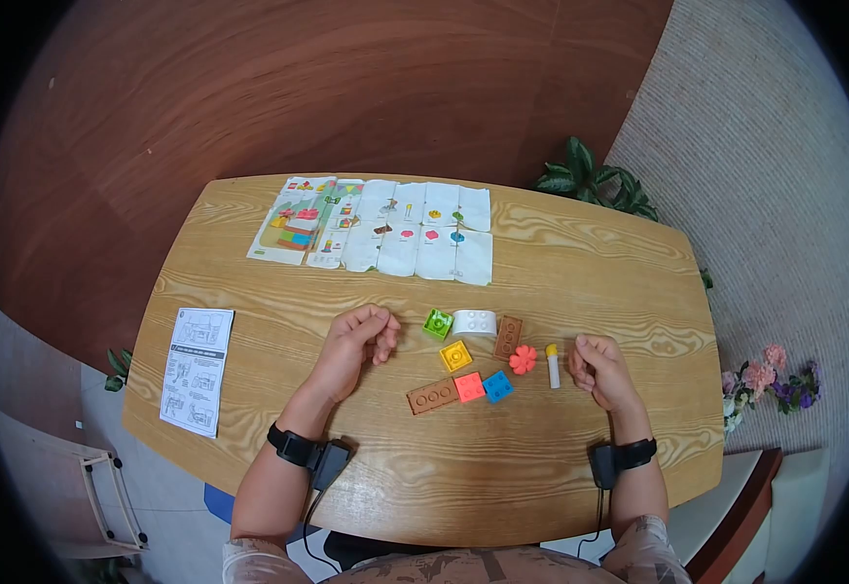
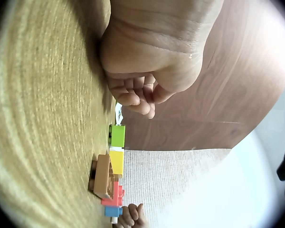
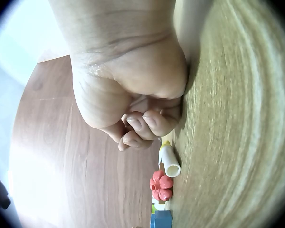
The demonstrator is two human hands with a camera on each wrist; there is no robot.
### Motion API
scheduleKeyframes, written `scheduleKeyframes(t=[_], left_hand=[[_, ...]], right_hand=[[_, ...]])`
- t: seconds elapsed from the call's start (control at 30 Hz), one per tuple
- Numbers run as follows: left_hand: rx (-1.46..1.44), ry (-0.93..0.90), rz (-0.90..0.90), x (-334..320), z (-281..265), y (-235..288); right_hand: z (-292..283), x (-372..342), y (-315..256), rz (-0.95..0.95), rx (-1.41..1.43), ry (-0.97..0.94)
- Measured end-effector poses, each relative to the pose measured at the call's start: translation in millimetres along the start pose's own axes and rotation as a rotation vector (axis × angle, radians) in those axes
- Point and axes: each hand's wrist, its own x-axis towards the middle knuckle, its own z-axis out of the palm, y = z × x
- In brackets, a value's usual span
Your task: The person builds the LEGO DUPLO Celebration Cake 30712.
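Note:
My left hand (image 1: 354,348) rests on the table left of the bricks, fingers loosely curled around nothing. Nearest to it is a green brick (image 1: 437,323), beside a white brick (image 1: 474,323). A yellow brick (image 1: 455,356) lies below them. My right hand (image 1: 601,372) rests at the right, its loosely curled fingers empty, by a white and yellow candle piece (image 1: 554,368). Left of that are a red flower (image 1: 523,359) and a brown brick (image 1: 508,337). Nearer me, another brown brick (image 1: 432,396), a red brick (image 1: 469,387) and a blue brick (image 1: 498,387) form a row.
An unfolded picture sheet (image 1: 398,229) lies along the far side of the wooden table (image 1: 580,282). A printed instruction sheet (image 1: 196,372) is at the left. Leafy plants (image 1: 595,180) stand beyond the far edge, and flowers (image 1: 760,378) are past the right edge.

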Motion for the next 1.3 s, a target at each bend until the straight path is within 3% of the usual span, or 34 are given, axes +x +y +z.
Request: scheduleKeyframes(t=[1.3], left_hand=[[-0.003, 0.002, 0.016, 0.9, -2.0, -3.1]], right_hand=[[-5.3, 3.1, 5.0, -0.004, 0.034, -0.020]])
